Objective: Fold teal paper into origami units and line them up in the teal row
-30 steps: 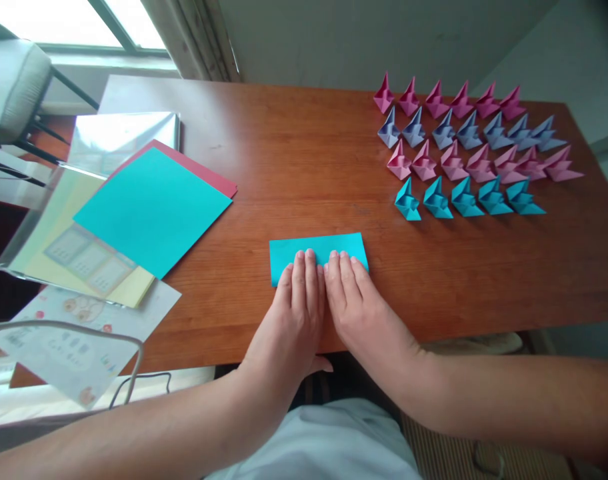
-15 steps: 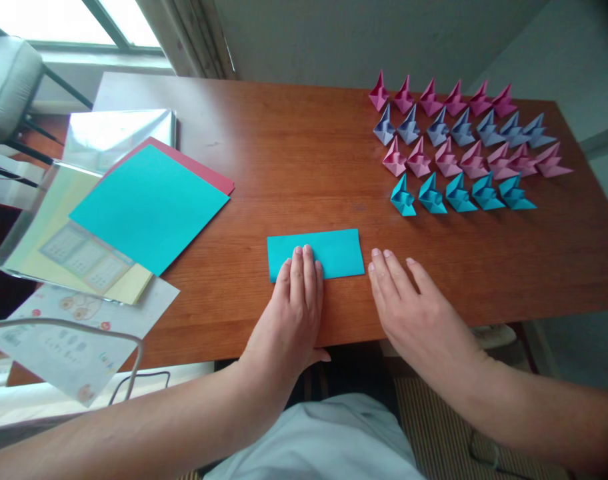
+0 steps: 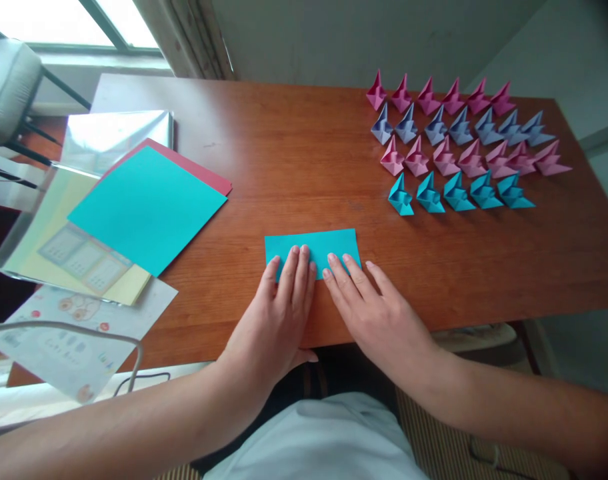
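"Paper, where?"

"Turquoise oblong (image 3: 319, 247), flat on the wooden table (image 3: 294, 160), close to its front edge, under both hands. Looked folded; couldn't count layers."

"Left hand (image 3: 270, 323)?"

"Flat, fingers straight and mostly together, laid over the left half and the near edge. Gripped nothing. Thumb sat off the paper, toward the body."

"Right hand (image 3: 379, 313)?"

"Flat too, fingers a bit more spread, nothing gripped. Fingertips lay on the right half, little finger just past the right edge. Thumb hidden."

"Pressure?"

"Couldn't tell from above."

"Risks, then?"

"Skew, mainly, my guess. Nothing pinned the far edge, so a sideways rub by the right hand against a light left could have turned the paper or let layers creep out of line. Uneven push could have left a soft crease at one end."

"Anything nearby?"

"Row of turquoise folded models (image 3: 458, 197), up to the right, well apart from the fingers. Low worry; only a wide right sweep might have tipped one. Printed sheet (image 3: 79, 353) overhung the table's near-left edge; a bump from the left forearm could have dragged it down"
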A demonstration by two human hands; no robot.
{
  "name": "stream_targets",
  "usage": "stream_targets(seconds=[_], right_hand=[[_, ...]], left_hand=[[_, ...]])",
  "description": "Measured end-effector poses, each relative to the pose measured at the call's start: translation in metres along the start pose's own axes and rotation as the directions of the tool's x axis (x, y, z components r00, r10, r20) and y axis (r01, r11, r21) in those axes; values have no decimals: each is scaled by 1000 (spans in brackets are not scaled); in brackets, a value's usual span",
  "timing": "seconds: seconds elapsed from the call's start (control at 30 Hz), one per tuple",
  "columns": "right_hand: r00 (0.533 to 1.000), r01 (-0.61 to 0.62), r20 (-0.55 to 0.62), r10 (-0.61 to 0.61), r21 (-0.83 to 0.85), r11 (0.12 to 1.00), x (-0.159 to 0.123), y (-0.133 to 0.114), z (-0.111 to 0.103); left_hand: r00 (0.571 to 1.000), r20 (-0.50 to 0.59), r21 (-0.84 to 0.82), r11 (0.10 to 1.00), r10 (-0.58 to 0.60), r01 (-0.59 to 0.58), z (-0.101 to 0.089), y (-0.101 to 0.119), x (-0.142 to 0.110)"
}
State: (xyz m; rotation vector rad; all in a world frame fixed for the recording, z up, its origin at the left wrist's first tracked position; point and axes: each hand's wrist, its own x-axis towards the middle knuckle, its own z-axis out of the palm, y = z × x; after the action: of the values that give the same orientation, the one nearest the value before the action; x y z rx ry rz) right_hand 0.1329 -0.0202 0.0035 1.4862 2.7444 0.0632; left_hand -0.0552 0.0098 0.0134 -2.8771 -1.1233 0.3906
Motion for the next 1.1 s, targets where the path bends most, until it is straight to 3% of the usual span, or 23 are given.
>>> stream_targets(seconds=[0.23,0.37,0.5,0.63,0.87,1.1], right_hand=[[1000,-10,-11,11,63,998,2,-2,0],[999,37,4,-37,-8,999,4,-3,1],[999,28,20,-28,-39,999,5,-5,-1],[1000,-3,28,3,-21,1000,7,-9,-6],[999,-28,36,29,-45,999,7,-9,-12],[992,-123,4,124,-102,987,-17,17,-17]], left_hand=[[988,-148,-97,995,-53,38,16,-32,-48],[977,-192,-106,992,-92,72,7,-32,-64],[971,-225,-50,996,-81,71,-5,-11,-50],[964,-253,-66,996,-80,66,1,7,-28],[957,-259,-106,989,-129,104,19,10,-24],[958,-223,-176,974,-180,142,11,21,-18]])
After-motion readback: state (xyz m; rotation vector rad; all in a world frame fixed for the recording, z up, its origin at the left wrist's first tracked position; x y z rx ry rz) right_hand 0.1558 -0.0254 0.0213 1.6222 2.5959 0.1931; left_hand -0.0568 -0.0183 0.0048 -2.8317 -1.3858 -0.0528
